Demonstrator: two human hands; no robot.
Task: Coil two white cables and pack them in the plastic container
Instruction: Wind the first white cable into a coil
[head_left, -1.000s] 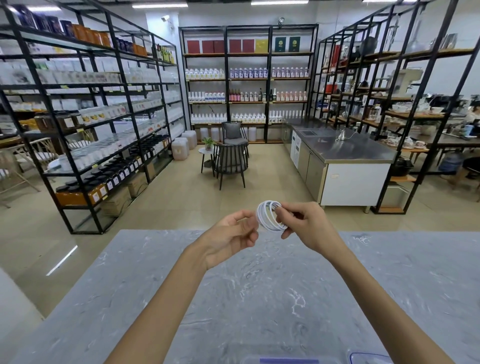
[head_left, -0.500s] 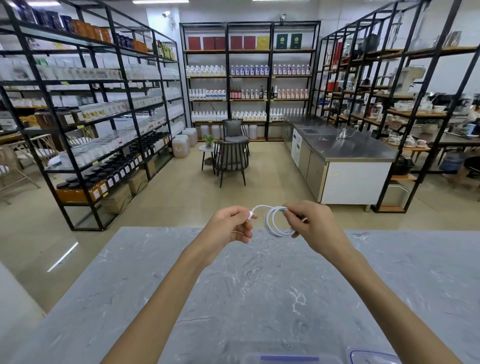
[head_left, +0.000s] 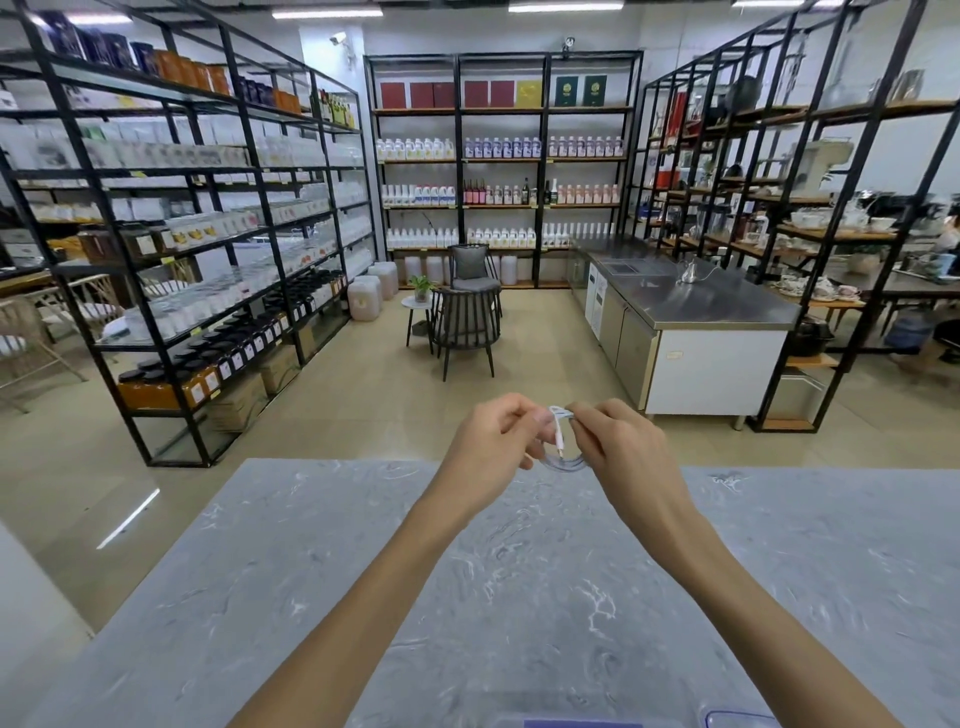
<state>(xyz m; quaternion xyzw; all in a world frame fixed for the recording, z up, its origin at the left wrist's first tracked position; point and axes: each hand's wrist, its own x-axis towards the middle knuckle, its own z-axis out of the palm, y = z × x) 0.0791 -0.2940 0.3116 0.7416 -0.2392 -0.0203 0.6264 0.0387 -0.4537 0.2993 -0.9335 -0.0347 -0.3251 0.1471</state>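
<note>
A white cable wound into a small coil hangs in the air between my two hands, over the far edge of the grey marble table. My left hand pinches the cable's end at the top left of the coil. My right hand grips the coil's right side with curled fingers. A plug end dangles down through the middle of the coil. The rim of the clear plastic container shows at the bottom edge; the second cable is out of sight.
A purple-edged clear piece peeks in at the bottom centre, beside the container. Beyond the table stand black shelving racks, dark chairs and a steel counter.
My hands have come closer together. The loose end that my left hand had pulled out to the left is now brought in against the coil, which hangs lower and looks smaller.
</note>
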